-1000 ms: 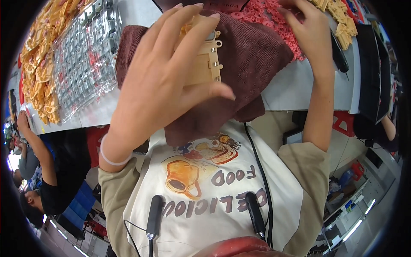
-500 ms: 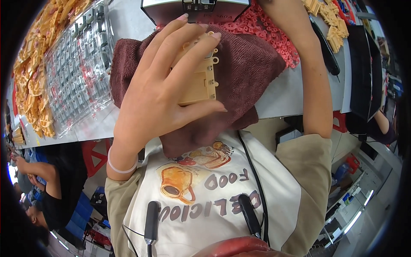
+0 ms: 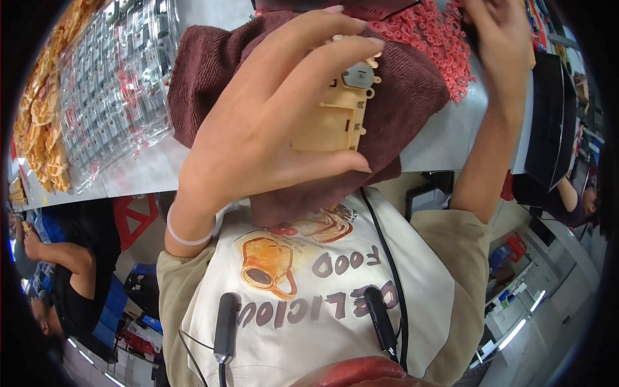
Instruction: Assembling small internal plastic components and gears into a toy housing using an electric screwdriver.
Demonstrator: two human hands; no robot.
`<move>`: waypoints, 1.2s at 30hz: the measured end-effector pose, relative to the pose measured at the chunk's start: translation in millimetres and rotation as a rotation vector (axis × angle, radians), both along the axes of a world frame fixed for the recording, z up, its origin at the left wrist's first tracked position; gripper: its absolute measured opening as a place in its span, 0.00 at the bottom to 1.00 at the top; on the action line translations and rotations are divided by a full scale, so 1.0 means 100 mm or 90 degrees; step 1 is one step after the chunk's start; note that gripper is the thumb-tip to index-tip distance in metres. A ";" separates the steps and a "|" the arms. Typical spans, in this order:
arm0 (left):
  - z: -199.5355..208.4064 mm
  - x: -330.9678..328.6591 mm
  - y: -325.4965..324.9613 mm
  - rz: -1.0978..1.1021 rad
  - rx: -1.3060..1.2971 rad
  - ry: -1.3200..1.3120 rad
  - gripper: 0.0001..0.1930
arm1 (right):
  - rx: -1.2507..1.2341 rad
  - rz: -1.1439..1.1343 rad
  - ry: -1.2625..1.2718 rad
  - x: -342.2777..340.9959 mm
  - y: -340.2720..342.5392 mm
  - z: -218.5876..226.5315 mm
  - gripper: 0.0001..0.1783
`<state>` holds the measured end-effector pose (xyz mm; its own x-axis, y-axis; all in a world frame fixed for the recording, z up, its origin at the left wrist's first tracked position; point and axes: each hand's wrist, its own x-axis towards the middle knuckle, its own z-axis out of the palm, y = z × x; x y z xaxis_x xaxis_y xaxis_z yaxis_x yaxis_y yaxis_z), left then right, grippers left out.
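A pale yellow plastic housing (image 3: 332, 122) lies on a folded maroon cloth (image 3: 406, 97) in front of me. My left hand (image 3: 258, 122) spans it, thumb along the near edge and fingers over the far part, gripping it. Between my fingers a grey metal piece (image 3: 359, 76) shows in the housing; the rest is covered by the hand. At the far right, my right hand (image 3: 498, 35) is beside a spread of small red plastic parts (image 3: 432, 48). Its fingers are smeared and partly cut off by the picture's rim, so anything in them cannot be made out.
On the left stands a clear plastic tray (image 3: 116, 84) of grey metal pieces, beside a heap of yellow plastic housings (image 3: 42, 129). A dark box (image 3: 387, 8) sits beyond the cloth. To the right is a black panel (image 3: 548, 122). Another person (image 3: 71, 264) sits at left.
My right hand has come into view at the far right, where a black screwdriver lay; that tool no longer shows. My left hand remains on the housing. The whole view has shifted slightly.
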<state>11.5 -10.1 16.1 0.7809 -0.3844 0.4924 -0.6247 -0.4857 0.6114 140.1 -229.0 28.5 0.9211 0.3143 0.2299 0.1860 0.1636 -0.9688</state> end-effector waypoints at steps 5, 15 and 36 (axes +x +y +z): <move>-0.10 -0.02 -0.02 0.014 -0.073 0.007 0.45 | -0.255 0.034 -0.011 -0.57 0.01 0.25 0.11; -0.48 0.10 0.12 0.057 -0.057 -0.093 0.45 | -0.289 -0.018 -0.138 -0.74 0.11 -0.07 0.08; -0.40 0.06 -0.03 -0.004 -0.192 -0.122 0.53 | -0.333 0.029 -0.378 -0.81 0.10 -0.06 0.06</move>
<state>17.8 -13.5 -23.8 0.6617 -0.2041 0.7214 -0.7441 -0.2964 0.5987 58.7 -219.3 23.0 0.6751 0.5512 0.4904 0.6994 -0.2665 -0.6632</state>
